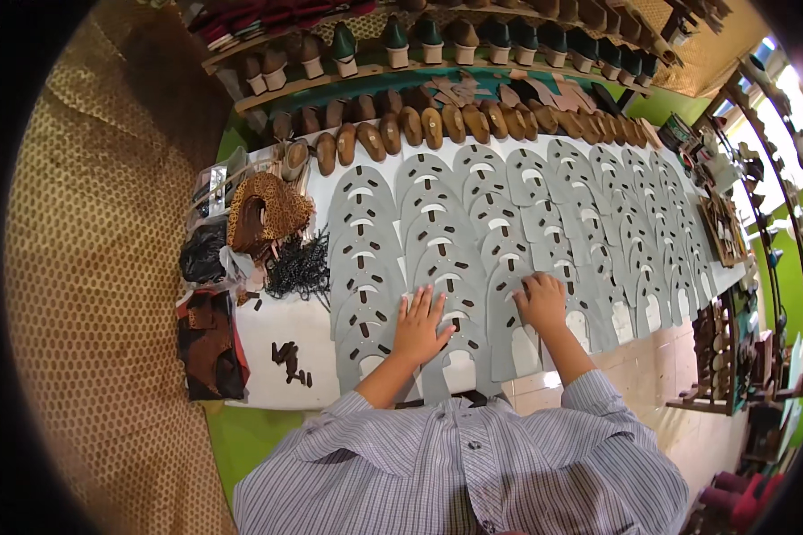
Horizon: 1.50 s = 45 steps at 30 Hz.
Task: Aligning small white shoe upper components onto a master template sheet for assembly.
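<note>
Grey U-shaped shoe-upper pieces (363, 185) lie in overlapping columns over a white table (277, 323), each carrying small dark brown tabs (433, 217). My left hand (419, 330) rests open, fingers spread, on the grey pieces left of centre. To its right, my right hand (542, 303) is over another column, its fingers bent down and drawn together on a grey piece. Whatever sits between those fingertips is hidden. A small pile of loose dark brown tabs (287, 358) is on the table at the left.
Black cords (302, 267) and a leopard-print bundle (260, 214) lie at the table's left side, near a black plastic bag (203, 252). Brown shoe lasts (390, 134) line the far edge, below shelves of more lasts (394, 36). Racks (727, 348) stand at the right.
</note>
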Motion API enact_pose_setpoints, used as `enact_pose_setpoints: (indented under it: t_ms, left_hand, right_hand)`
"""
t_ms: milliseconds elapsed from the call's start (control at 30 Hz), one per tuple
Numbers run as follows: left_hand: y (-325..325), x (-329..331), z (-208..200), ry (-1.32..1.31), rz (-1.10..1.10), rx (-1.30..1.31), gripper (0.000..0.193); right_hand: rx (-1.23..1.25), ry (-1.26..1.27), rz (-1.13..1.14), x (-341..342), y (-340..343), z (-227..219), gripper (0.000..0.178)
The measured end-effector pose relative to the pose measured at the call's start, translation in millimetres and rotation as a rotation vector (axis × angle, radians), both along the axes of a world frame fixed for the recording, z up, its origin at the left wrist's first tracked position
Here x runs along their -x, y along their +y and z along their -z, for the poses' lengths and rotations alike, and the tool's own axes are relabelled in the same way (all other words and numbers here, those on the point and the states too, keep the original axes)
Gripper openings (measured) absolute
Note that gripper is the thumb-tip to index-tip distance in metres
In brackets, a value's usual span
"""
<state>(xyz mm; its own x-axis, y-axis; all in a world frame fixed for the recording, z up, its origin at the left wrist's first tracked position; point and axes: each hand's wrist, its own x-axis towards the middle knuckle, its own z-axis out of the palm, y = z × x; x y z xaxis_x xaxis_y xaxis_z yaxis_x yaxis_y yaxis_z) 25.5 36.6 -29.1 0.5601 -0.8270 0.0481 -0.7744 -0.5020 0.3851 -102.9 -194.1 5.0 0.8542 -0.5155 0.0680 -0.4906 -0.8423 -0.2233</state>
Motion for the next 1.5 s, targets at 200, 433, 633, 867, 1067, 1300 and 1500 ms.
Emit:
enact_pose_setpoints:
  t_ms: [200,433,633,867,1067,1300,1500]
  left_hand:
    - [-25.6,-42.8,-26.8,0.122,-0.057,0.032,0.033]
    - [-98.4,-137.2,-25.1,-0.186,-0.194,0.199,0.027]
    - [-138.9,-183.9,-2.6,-0.165,-0.196,0.021,0.052]
    - [-149.7,-207.5,-1.1,-0.143,-0.172,-0.078,0.070]
    - [-157.1,-211.0,-7.0,-0.050,-0.205,-0.171,0.071]
    - [-164.7,-230.6,-1.0,-0.014,-0.255,-0.089,0.055]
    - [-169.2,-234.1,-0.6,-0.043,-0.256,-0.109,0.044]
  right_hand:
    - [-0.046,-0.331,-0.122,-84.2,-21.4,-2.5,0.030]
    - [-0.029,-0.321,-0.278,-190.7,-26.3,27.9,0.041]
    - [0.038,-0.271,-0.270,-209.8,-25.7,40.5,0.044]
    - [-0.011,-0.354,-0.262,-209.0,-30.5,42.4,0.041]
    - [0.020,-0.371,-0.243,-206.3,-32.0,43.2,0.041]
    - [-0.003,-0.377,-0.262,-207.5,-31.9,42.5,0.042]
    - [-0.013,-0.370,-0.259,-205.7,-32.6,41.5,0.039]
